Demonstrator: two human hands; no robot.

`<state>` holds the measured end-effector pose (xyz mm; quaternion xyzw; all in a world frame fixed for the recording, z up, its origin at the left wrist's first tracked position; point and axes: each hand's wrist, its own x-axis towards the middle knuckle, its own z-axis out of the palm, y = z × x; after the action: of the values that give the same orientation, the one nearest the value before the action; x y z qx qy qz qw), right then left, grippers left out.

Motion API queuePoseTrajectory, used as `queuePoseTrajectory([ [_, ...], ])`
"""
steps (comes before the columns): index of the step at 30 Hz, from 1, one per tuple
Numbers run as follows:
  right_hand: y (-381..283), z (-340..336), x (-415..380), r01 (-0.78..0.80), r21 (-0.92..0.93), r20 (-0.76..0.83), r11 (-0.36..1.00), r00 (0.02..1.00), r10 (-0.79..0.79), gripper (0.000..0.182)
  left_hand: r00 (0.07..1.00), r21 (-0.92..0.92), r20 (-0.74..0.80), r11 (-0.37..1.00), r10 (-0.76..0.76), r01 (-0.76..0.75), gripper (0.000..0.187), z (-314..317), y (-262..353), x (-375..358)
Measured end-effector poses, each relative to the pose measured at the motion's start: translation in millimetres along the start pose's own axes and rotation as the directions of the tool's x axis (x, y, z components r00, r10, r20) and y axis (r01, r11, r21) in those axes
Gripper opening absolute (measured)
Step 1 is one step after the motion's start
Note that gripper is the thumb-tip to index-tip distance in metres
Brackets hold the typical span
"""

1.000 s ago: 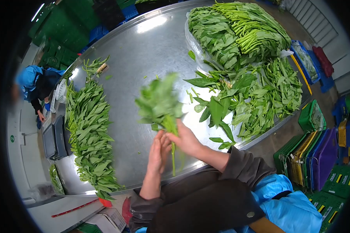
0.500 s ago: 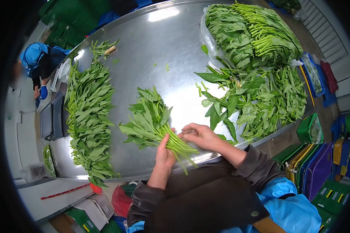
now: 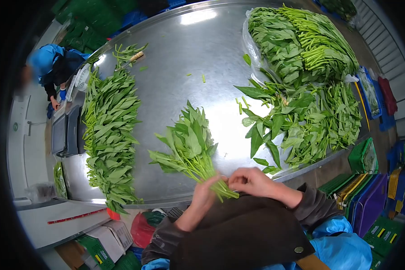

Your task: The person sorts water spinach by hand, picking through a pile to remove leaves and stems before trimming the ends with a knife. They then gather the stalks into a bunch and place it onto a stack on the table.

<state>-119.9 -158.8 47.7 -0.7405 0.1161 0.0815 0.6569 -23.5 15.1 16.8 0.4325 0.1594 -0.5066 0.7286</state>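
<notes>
The left hand [image 3: 204, 194] is holding a bunch of leafy greens [image 3: 186, 146] over the near edge of the worktop [image 3: 171, 81], its grip wrapping around the stems close to their lower ends. The leaves are pointing toward eleven o'clock, the stem ends toward five. The right hand [image 3: 253, 182] is hovering just beside those ends, at the bunch's four o'clock, its fingers curling inward; how far this grip is closing, and whether it is touching a stem, I cannot tell.

Counting from the bunch, a long row of greens [image 3: 114, 139] is lying at nine o'clock, with a dark grey device [image 3: 66, 132] standing beyond it. A tan handle [image 3: 136, 56] is lying at eleven, beside some sprigs. Short stem pieces [image 3: 240, 108] are lying at two. Loose stalks [image 3: 319, 121] are spreading between two and three, and a thick heap of greens [image 3: 301, 40] is resting between one and two. Another person [image 3: 60, 65] in blue headwear is bending forward at ten o'clock. Upright trays [image 3: 366, 202] are standing off the worktop, between three and four.
</notes>
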Motion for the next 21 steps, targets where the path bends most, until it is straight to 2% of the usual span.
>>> queuePoseTrajectory([
  [3, -19, -5, 17, -0.074, -0.006, -0.076, 0.997, 0.994, 0.074, 0.013, 1.000, 0.015, 0.010, 1.000, 0.007, -0.008, 0.021, 9, 2, -7],
  [5, -27, 0, 27, -0.062, -0.201, -0.135, 0.978, 0.990, 0.035, 0.015, 0.999, 0.052, 0.026, 0.998, 0.038, -0.040, 0.026, 10, 1, -8],
  [6, -28, 4, 29, -0.057, -0.202, -0.136, 0.978, 0.990, 0.030, 0.015, 0.997, 0.089, 0.038, 0.994, 0.067, -0.070, 0.034, 8, 1, -10],
  [8, -28, 12, 30, -0.041, -0.327, -0.138, 0.944, 0.990, -0.005, 0.017, 0.990, 0.159, 0.064, 0.978, 0.127, -0.135, 0.035, 1, -5, -9],
  [9, -28, 14, 27, 0.046, -0.313, -0.169, 0.949, 0.980, -0.104, 0.017, 0.980, 0.224, 0.092, 0.955, 0.179, -0.195, 0.037, -2, -7, -10],
  [12, -29, 18, 10, 0.096, -0.367, -0.202, 0.925, 0.963, -0.180, 0.017, 0.968, 0.233, 0.185, 0.950, 0.168, -0.210, 0.038, -7, -8, -15],
  [14, -24, 16, 3, 0.068, -0.403, -0.135, 0.912, 0.982, -0.133, 0.016, 0.961, 0.241, 0.202, 0.942, 0.187, -0.234, 0.035, -15, -12, -8],
  [16, -11, 20, 4, 0.088, -0.440, -0.094, 0.894, 0.985, -0.144, 0.016, 0.983, 0.199, 0.166, 0.974, 0.078, -0.111, 0.031, -19, -14, -1],
  [17, -12, 19, 5, 0.046, -0.454, -0.049, 0.890, 0.996, -0.076, 0.021, 0.982, 0.193, 0.166, 0.974, 0.087, -0.119, 0.031, -18, -12, 0],
  [19, -18, 17, 10, 0.101, -0.523, 0.019, 0.846, 0.994, -0.107, 0.022, 0.995, -0.069, 0.071, 0.995, -0.074, 0.079, 0.026, -12, -7, 0],
  [21, -31, 9, 17, 0.171, -0.589, 0.095, 0.790, 0.985, -0.142, 0.023, 0.998, -0.023, 0.056, 0.999, -0.026, 0.028, 0.026, -11, -8, -1],
])
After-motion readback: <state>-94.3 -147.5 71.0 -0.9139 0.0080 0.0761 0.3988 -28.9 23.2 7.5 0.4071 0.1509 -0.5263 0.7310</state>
